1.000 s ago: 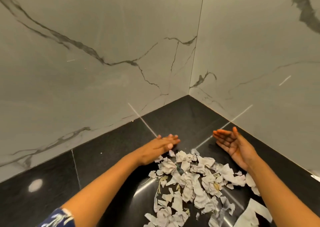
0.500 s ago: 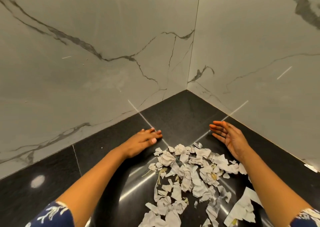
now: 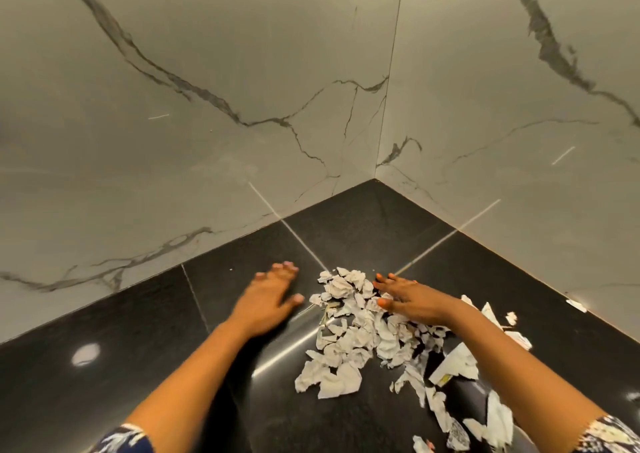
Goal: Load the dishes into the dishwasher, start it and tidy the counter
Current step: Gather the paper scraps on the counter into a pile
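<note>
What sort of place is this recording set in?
Likely a kitchen counter corner, though no appliances are in view: a polished black stone countertop meets two marble-look walls with grey veins, and a pile of torn paper scraps lies on it.

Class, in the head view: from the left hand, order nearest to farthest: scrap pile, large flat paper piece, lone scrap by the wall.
1. Scrap pile, just right of the left hand.
2. Large flat paper piece, at the pile's lower right.
3. Lone scrap, by the right wall.
</note>
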Motion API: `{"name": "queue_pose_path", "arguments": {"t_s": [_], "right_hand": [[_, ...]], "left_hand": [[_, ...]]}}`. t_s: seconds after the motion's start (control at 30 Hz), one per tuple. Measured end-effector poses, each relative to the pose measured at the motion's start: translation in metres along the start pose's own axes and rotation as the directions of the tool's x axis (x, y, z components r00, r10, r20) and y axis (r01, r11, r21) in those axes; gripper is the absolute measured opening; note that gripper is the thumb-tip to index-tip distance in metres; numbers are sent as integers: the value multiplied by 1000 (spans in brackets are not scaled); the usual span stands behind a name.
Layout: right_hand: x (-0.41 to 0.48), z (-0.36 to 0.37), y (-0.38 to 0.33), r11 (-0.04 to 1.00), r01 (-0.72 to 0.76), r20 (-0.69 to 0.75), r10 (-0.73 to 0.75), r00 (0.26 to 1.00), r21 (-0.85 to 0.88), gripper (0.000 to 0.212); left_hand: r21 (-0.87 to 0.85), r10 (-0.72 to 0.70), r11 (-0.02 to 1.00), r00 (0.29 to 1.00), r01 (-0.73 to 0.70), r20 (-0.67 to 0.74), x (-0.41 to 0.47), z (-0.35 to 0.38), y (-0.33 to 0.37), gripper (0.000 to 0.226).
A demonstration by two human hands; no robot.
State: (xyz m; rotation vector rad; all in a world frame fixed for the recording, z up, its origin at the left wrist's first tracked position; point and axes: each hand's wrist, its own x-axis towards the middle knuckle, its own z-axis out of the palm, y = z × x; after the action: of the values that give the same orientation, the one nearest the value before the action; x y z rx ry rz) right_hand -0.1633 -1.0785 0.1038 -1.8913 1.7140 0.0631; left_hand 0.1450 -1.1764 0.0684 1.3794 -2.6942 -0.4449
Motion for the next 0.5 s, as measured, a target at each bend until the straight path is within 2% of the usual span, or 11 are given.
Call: {"name": "queue_pose_path", "arguments": {"t_s": [0.07, 0.1, 0.13, 0.17, 0.2, 0.23, 0.3, 0.33, 0.37, 0.4, 0.5], "right_hand": [[-10, -3, 0, 997, -1, -53, 6, 999, 79, 60], [-15, -6, 4, 994, -14, -127, 27, 992, 108, 60], [-20, -9, 11, 991, -35, -221, 63, 973, 128, 57], [-25, -12, 22, 987, -68, -308, 111, 945, 147, 54], [-29, -15, 34, 979, -107, -369, 165, 915, 172, 52], [-32, -17, 44, 969, -148, -393, 217, 894, 197, 51], [-33, -15, 61, 945, -225, -348, 299, 889, 239, 55], [-28, -13, 65, 936, -250, -302, 319, 898, 246, 58], [-22, -11, 65, 936, -264, -262, 322, 910, 232, 60], [-14, -7, 61, 942, -267, -230, 311, 922, 202, 63], [7, 6, 29, 977, -177, -198, 198, 960, 118, 67]], "left_hand": [[-158, 235, 965, 958, -210, 163, -2, 0, 31, 69], [-232, 270, 944, 952, -233, 143, -3, -1, 35, 63], [-252, 233, 944, 970, -211, 62, -2, -4, 31, 61], [-211, 131, 968, 990, -139, -50, -1, -4, 19, 62], [-144, -24, 990, 985, -1, -171, -1, -5, 3, 65], [-89, -217, 976, 941, 201, -260, -4, -6, -19, 67], [-77, -557, 826, 787, 558, -267, -17, -9, -54, 76], [-76, -632, 771, 744, 632, -219, -22, -8, -61, 82], [-46, -625, 776, 758, 629, -183, -24, -5, -59, 86], [-1, -554, 827, 816, 562, -168, -24, 0, -54, 90], [112, -170, 979, 985, 173, -34, -25, 8, -25, 92]]}}
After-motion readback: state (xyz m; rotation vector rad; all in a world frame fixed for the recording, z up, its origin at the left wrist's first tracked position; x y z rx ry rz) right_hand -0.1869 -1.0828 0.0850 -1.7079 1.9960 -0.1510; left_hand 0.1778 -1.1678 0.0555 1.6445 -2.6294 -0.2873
